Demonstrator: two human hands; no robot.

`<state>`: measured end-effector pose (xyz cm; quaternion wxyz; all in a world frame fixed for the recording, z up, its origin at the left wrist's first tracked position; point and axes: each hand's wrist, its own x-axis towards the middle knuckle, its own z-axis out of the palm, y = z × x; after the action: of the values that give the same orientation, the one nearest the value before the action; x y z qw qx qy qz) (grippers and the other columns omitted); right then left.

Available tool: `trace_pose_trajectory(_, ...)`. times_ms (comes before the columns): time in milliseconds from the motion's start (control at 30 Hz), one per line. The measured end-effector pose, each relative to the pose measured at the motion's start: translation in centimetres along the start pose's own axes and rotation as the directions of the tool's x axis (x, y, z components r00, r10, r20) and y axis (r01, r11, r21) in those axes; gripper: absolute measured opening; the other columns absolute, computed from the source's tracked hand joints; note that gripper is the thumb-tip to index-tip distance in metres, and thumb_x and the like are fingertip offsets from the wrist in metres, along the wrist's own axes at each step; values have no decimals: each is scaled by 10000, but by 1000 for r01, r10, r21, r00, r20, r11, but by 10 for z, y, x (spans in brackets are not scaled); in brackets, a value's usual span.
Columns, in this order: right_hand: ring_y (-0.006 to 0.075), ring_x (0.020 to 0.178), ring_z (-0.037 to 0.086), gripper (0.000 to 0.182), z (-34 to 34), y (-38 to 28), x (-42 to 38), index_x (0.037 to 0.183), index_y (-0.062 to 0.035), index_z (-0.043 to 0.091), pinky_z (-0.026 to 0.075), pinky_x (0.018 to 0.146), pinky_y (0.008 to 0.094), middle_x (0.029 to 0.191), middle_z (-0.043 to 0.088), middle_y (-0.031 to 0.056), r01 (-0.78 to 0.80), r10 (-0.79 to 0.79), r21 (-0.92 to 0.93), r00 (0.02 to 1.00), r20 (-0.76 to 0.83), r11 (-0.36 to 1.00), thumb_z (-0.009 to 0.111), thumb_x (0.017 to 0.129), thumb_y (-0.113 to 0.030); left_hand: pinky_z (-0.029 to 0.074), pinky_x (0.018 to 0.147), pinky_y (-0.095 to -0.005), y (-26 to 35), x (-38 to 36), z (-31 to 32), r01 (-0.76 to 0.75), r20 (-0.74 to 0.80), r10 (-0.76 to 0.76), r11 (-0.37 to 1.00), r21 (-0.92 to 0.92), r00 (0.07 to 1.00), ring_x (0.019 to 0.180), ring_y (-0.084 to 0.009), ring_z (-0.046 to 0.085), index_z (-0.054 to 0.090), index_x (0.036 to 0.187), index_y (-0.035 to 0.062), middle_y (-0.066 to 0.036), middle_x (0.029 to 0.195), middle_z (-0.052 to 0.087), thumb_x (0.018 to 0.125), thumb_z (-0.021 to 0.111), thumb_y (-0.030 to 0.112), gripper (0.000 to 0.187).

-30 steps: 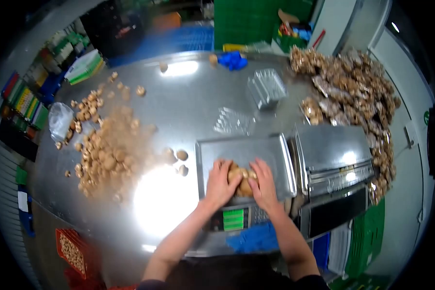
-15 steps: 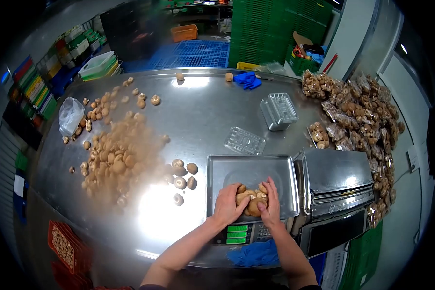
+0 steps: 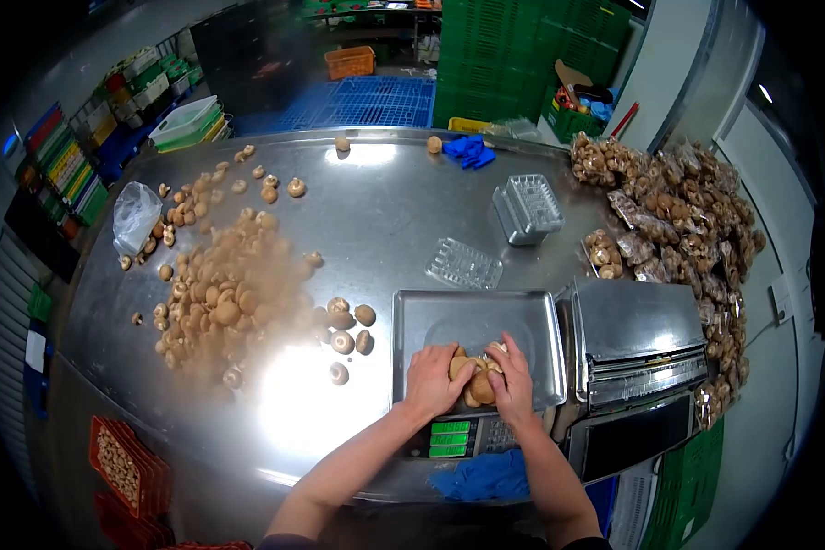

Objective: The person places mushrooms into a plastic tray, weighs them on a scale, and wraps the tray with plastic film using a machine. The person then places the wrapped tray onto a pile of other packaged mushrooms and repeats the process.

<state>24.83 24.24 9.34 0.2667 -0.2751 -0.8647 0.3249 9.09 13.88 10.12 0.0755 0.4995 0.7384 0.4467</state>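
Between my two hands is a small heap of brown mushrooms (image 3: 482, 389), over the near part of a steel scale tray (image 3: 472, 316). My left hand (image 3: 434, 379) curls round the heap's left side, thumb pointing inward. From the right, my right hand (image 3: 513, 379) wraps the same mushrooms, with its thumb bent over them. Palms and fingers hide part of the heap. Just below the tray, the scale's green display (image 3: 449, 440) is lit. Several loose mushrooms (image 3: 342, 342) lie left of the tray, beside a large mushroom pile (image 3: 225, 307) that is partly blurred.
Beyond the tray lie a clear plastic punnet (image 3: 465, 264) and a stack of punnets (image 3: 529, 211). A wrapping machine (image 3: 637, 321) stands right of the scale, near heaped bagged mushrooms (image 3: 678, 211). A blue cloth (image 3: 481, 477) lies at the front edge; a plastic bag (image 3: 137, 218) sits far left.
My hands have drawn slightly closer together round the mushrooms, and the right fingers now cover more of them. The view has shifted slightly.
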Motion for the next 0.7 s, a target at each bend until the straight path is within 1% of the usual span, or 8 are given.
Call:
trace_pose_trajectory(100,406,1306,382,444,-7,3,2,1287,-50,538,301,1084,454,1456,365,219,43,-28,-116,991,131,992,522,919,-297,438,914,-446,-7,1,8,32,-10,-32,999,0,999,1012,-377,568,637,1087,-16,-220,1098,587,823,662,349,452)
trace_pose_trajectory(167,404,1321,366,450,-8,2,2,1311,-69,521,304,1087,448,1473,336,221,26,-15,-89,993,117,996,521,923,-297,450,919,-444,-9,4,6,25,-6,-25,999,-25,1000,1051,-394,548,637,1074,-23,-237,1118,568,823,659,336,439)
trace_pose_trajectory(300,377,1321,394,474,-11,-4,-2,1352,-30,457,307,1096,416,1496,312,203,-53,52,92,999,13,994,477,956,-289,410,966,-437,-8,9,-6,62,154,-49,995,-84,987,1082,-403,518,566,1148,-79,-235,1136,576,826,667,382,572)
trace_pose_trajectory(433,318,1313,426,426,-9,8,-12,1358,-25,452,319,1087,379,1464,378,187,-80,127,288,981,-149,954,414,991,-238,406,1013,-385,-17,2,-16,328,239,-259,887,-324,936,1156,-333,547,519,1284,-28,-215,1267,563,895,607,402,587)
trace_pose_trajectory(500,291,1307,436,408,-14,13,-22,1358,-26,454,326,1081,360,1436,420,179,-128,192,309,963,-187,942,385,1006,-220,435,974,-342,-22,-5,-40,346,184,-297,860,-375,937,1119,-275,577,529,1300,27,-177,1254,582,937,565,352,489)
trace_pose_trajectory(567,244,1248,486,370,-26,-5,-34,1323,-12,487,351,1060,347,1324,530,144,-168,295,416,919,-263,894,373,1009,-171,460,926,-306,-50,-20,-71,268,-48,-301,902,-339,952,1078,-211,588,544,1281,38,-142,1166,613,953,548,243,387)
trace_pose_trajectory(600,230,1201,526,345,-35,-11,-41,1278,3,525,371,1042,344,1244,586,141,-112,242,376,916,-320,920,391,1005,-160,460,918,-310,-67,-31,-88,301,-146,-370,885,-354,917,1040,-188,588,578,1248,31,-112,1153,626,949,560,226,357)
trace_pose_trajectory(700,193,934,663,302,-42,-30,-72,1180,25,574,485,873,298,1090,658,140,-102,247,379,901,-357,920,409,1008,-160,461,917,-310,-130,-69,-117,317,-308,-412,895,-315,858,1038,-184,596,614,1203,25,-98,1147,639,931,597,182,315)
